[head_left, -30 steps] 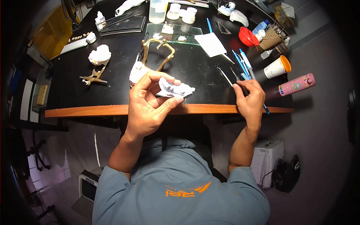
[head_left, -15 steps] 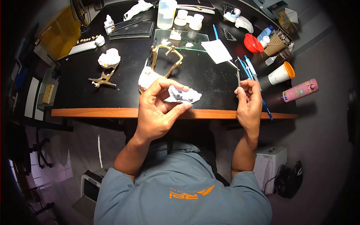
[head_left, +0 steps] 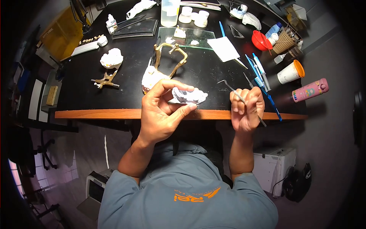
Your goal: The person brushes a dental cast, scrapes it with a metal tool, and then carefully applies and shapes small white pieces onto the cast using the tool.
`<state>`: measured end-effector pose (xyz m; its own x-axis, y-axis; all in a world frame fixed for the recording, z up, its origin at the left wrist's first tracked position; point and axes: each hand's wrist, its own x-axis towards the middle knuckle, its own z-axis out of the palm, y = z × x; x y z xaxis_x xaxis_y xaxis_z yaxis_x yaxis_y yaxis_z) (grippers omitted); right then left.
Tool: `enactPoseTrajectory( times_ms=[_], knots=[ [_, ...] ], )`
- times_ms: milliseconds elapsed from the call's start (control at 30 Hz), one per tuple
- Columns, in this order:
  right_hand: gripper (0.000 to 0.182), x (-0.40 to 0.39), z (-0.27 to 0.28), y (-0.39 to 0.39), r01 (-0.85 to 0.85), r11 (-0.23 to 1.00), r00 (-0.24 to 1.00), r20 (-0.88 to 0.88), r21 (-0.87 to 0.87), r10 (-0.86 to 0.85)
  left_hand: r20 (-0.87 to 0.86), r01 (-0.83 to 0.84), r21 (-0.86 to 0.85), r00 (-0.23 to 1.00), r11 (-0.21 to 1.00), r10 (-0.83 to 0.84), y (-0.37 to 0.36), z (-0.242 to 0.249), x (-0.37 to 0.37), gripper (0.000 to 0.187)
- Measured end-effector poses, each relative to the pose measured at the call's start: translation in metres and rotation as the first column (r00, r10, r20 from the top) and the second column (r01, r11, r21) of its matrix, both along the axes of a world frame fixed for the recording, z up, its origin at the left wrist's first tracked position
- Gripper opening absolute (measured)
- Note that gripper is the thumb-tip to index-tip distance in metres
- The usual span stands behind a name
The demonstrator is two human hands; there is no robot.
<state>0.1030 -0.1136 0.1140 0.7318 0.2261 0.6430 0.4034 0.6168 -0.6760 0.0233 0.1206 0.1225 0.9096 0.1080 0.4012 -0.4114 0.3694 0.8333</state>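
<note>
Between the thumb and fingers of my left hand (head_left: 162, 108) is a white plaster dental cast (head_left: 189, 95), held near the table's front edge. My right hand (head_left: 248, 107) grips a thin metal dental tool (head_left: 241, 97), its hooked tip pointing up and left and its other end slanting down past the palm. Cast and tool are apart. Just beyond my left hand stands a brass-coloured articulator frame (head_left: 178, 70) with white plaster (head_left: 151, 79) at its lower left. A second plaster model (head_left: 111, 58) on a metal mount (head_left: 106, 80) lies farther left.
A glass slab (head_left: 206, 36), white paper pad (head_left: 223, 49) and clear container (head_left: 169, 13) are at the back. To the right are blue-handled tools (head_left: 263, 82), a red bowl (head_left: 261, 41), an orange-rimmed cup (head_left: 290, 72) and a pink bottle (head_left: 310, 90). The wooden table edge (head_left: 95, 114) runs in front.
My right hand has turned and lifted the hooked metal tool from among the tools on the right, moving slightly left. My left hand still holds the cast. The view has shifted slightly.
</note>
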Motion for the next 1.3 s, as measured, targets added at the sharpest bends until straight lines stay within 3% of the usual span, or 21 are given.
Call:
enactPoseTrajectory(
  times_ms=[100,200,233,333,500,700,1300],
  knots=[
    [0.045,-0.025,0.016,0.019,0.21,0.955,0.974,-0.046,-0.211,-0.224,0.012,-0.007,-0.003,1.0,1.0,0.007,-0.001,-0.001,0.0,0.041],
    [0.046,-0.03,0.017,0.032,0.277,0.91,0.961,0.07,-0.309,-0.269,0.033,-0.006,0.006,0.999,1.0,0.006,0.0,-0.002,0.001,0.04],
    [0.036,-0.028,0.012,0.029,0.229,0.93,0.973,0.095,-0.287,-0.21,0.038,-0.007,0.01,0.999,1.0,0.007,0.0,-0.002,0.001,0.04],
    [0.023,-0.027,0.006,0.042,0.279,0.945,0.945,0.222,-0.169,-0.239,0.028,-0.021,0.004,0.999,1.0,0.02,0.0,-0.001,0.0,0.04],
    [0.008,-0.036,0.005,0.047,0.348,0.922,0.93,0.183,-0.169,-0.317,0.052,-0.074,0.045,0.996,0.996,0.072,-0.002,-0.002,0.0,0.039],
    [0.01,-0.036,0.003,0.046,0.247,0.967,0.966,0.099,-0.063,-0.24,0.081,-0.143,0.097,0.988,0.985,0.135,-0.005,-0.005,0.0,0.04],
    [0.016,-0.037,-0.004,0.049,0.375,0.916,0.908,0.258,-0.144,-0.331,0.072,-0.164,0.141,0.985,0.976,0.155,-0.005,-0.003,0.0,0.044]
  ],
)
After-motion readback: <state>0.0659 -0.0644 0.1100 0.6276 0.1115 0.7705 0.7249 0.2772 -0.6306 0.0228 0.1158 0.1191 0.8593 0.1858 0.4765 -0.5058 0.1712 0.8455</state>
